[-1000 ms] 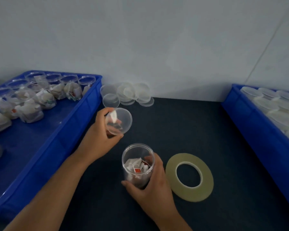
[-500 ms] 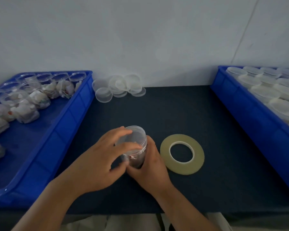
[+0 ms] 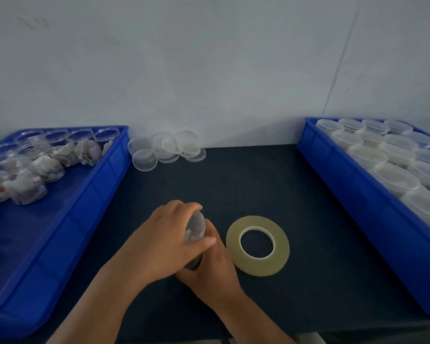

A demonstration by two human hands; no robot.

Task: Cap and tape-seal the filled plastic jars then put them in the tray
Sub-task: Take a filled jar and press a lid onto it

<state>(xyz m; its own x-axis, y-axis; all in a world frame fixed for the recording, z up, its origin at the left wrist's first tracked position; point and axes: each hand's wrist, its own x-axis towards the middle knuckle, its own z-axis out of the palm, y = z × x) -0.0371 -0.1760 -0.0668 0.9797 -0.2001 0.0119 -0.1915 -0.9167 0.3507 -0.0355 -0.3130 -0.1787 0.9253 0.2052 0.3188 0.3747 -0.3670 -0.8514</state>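
A clear plastic jar (image 3: 196, 229) filled with small white packets stands on the dark table mat, mostly hidden between my hands. My left hand (image 3: 163, 240) curls over its top and grips the clear lid on the jar's mouth. My right hand (image 3: 209, 268) wraps the jar's lower body from the near side. A roll of yellowish tape (image 3: 257, 245) lies flat just right of the jar. Several loose clear lids (image 3: 166, 150) are piled at the back against the wall.
A blue tray (image 3: 85, 202) on the left holds several uncapped filled jars. A blue tray (image 3: 353, 194) on the right holds several capped jars. A white wall stands close behind the table. The table's near edge shows at the bottom.
My left hand brought the lid down from above onto the jar and now covers its top. My right hand keeps holding the jar. The view has tilted upward.
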